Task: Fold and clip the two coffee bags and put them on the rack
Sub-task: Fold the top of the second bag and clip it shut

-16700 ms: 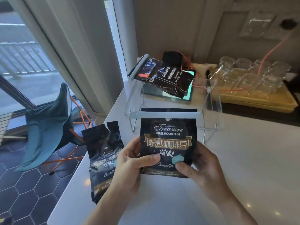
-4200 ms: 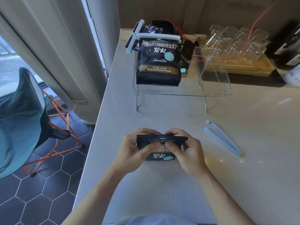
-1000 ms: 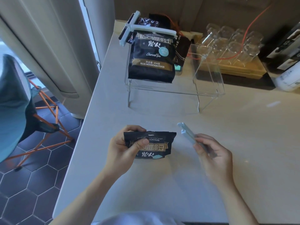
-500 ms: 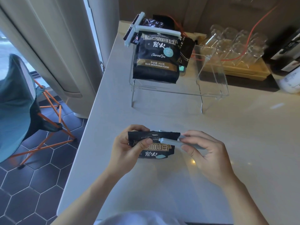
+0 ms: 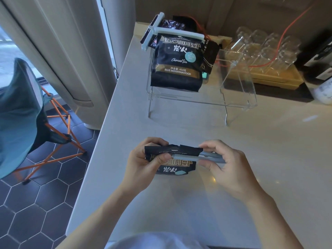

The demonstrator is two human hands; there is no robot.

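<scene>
A black coffee bag with its top folded down is held over the white counter. My left hand grips its left end, thumb on the front. My right hand holds a pale blue sealing clip that lies across the folded top. On the clear acrylic rack at the back hangs a second black coffee bag, closed with a white clip along its top.
Another dark clipped bag sits behind on the rack. A tray of clear glasses stands at the back right, with an orange cable across it. The counter's left edge drops to a tiled floor with a teal folding chair.
My right hand has slid the blue clip further left along the folded top of the bag, until it reaches my left thumb. The left hand keeps its grip.
</scene>
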